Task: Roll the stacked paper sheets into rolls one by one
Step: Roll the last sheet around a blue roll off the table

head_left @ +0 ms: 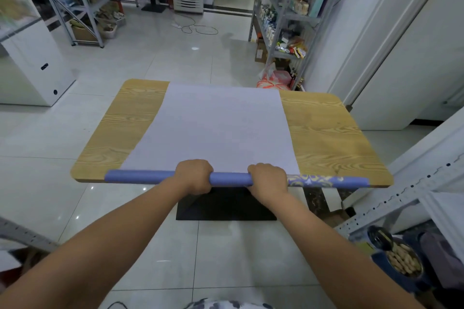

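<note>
Barely started: left hand (193, 176) and right hand (268, 179) both curled round thin purple roll (229, 179) at near table (120, 130) edge; most of sheet (221, 128) lies flat, unrolled.

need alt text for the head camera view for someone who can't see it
The left hand and right hand grip a thin blue paper roll at the near edge of a wooden table. Beyond it, white paper lies flat to the far edge. Stocked shelves stand behind.
</note>
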